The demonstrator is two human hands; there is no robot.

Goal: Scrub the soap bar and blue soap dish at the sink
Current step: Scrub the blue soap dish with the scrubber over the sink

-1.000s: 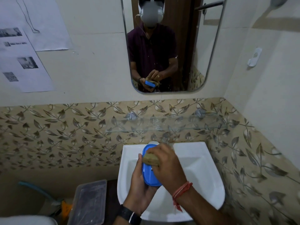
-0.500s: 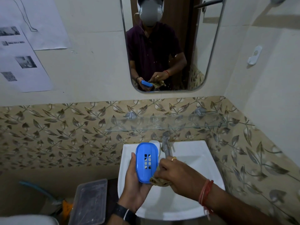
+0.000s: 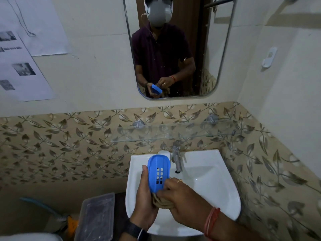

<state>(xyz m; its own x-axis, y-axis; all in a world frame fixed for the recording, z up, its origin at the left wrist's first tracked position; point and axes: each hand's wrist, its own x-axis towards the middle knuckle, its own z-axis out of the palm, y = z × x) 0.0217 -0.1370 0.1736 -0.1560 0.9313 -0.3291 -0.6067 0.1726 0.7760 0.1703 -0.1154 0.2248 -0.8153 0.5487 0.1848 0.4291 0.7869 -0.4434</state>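
Observation:
A blue soap dish (image 3: 158, 171) with a grid of drain holes is held upright over the white sink (image 3: 205, 185). My left hand (image 3: 145, 197) grips it from the left and below. My right hand (image 3: 180, 200) is closed on a tan fibrous scrubber (image 3: 160, 202) pressed against the dish's lower end. A white rounded object (image 3: 164, 152), possibly the soap bar, peeks out behind the dish on the sink's back ledge. The mirror (image 3: 175, 49) reflects both hands, the dish and the scrubber.
A metal tap (image 3: 177, 159) stands at the back of the sink, right of the dish. A glass shelf (image 3: 173, 133) spans the wall above it. A clear plastic container (image 3: 96, 218) sits left of the sink. Papers (image 3: 20, 66) hang on the left wall.
My right hand with the scrubber slid from the top of the dish down to its lower end. The dish turned, showing its drain holes, and rose slightly.

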